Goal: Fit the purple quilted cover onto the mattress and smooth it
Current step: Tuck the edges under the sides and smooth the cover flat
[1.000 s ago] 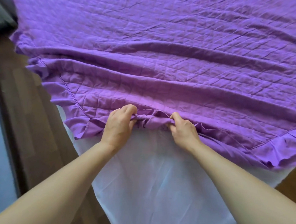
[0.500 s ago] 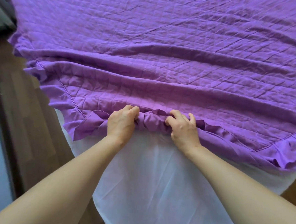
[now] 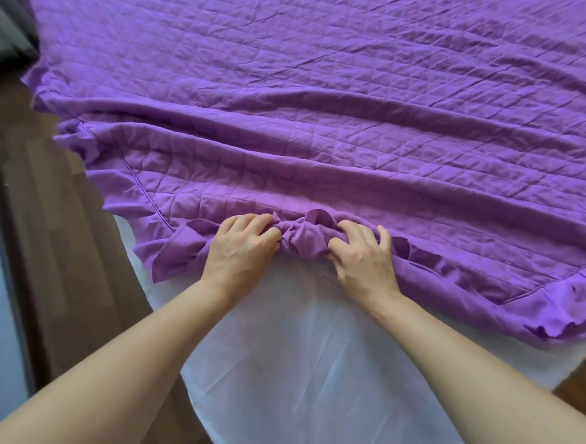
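Frill now bunched higher between both hands, left hand [image 3: 240, 249] and right hand [image 3: 360, 255] gripping the purple cover [image 3: 312, 117].

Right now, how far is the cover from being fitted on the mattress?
Done: the cover lies spread over most of the mattress. In hand: the left hand and right hand bunch its frill at the near edge. Left: the near white end is bare, the frill is not pulled over the edge, and long folds need smoothing.

A white mattress [image 3: 294, 376] is filling the lower centre of the frame, and a purple quilted cover [image 3: 311, 100] is lying rumpled across its upper part, its ruffled edge crossing mid-frame.
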### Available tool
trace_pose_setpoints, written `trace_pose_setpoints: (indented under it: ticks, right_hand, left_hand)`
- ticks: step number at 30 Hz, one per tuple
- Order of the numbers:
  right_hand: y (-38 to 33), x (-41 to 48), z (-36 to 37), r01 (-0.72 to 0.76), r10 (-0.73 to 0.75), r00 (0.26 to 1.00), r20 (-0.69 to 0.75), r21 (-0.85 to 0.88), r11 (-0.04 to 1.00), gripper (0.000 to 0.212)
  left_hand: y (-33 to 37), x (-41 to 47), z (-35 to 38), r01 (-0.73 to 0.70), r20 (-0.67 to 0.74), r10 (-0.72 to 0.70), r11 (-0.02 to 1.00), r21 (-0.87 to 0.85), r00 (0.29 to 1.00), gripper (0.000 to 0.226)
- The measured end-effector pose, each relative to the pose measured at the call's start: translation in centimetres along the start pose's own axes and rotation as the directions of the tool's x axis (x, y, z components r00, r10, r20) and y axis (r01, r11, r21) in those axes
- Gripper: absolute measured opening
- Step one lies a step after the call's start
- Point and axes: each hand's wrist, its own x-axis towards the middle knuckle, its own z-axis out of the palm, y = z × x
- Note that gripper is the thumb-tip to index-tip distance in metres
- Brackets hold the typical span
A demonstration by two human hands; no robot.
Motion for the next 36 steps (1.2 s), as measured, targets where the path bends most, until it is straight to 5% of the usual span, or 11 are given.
trace_pose_setpoints:
  ticks: [6, 12, 17, 21, 36]
  right_hand:
    - [-0.4, -3.9, -2.7, 0.179, -0.185, 0.982, 0.030, 0.134, 0.975, 0.008]
    - [-1.4, -9.1, -4.6, 0.294, -0.305, 0.951, 0.057, 0.154, 0.943, 0.029]
    - [-2.6, -14.2, -5.3, 0.436, -0.451, 0.891, 0.058, 0.169, 0.884, 0.026]
    - [-2.8, -18.5, -6.5, 0.449, -0.466, 0.884, 0.045, 0.197, 0.871, 0.038]
    - [-4.7, -27.6, -6.3, 0.484, -0.515, 0.854, 0.071, 0.249, 0.839, 0.031]
  left_hand:
    - [1.7, -3.2, -2.2, -0.079, -0.061, 0.077, 0.996, -0.029, 0.995, 0.010]
    - [3.8, -7.6, -6.1, -0.122, 0.034, 0.123, 0.992, -0.031, 0.992, 0.007]
    - [6.0, -12.3, -7.8, -0.131, 0.088, 0.129, 0.991, 0.008, 0.988, 0.006]
    - [8.9, -16.7, -9.3, -0.100, 0.107, 0.092, 0.992, 0.076, 0.990, 0.015]
    - [13.1, -27.3, -10.0, -0.014, 0.222, -0.014, 0.992, 0.124, 0.975, 0.021]
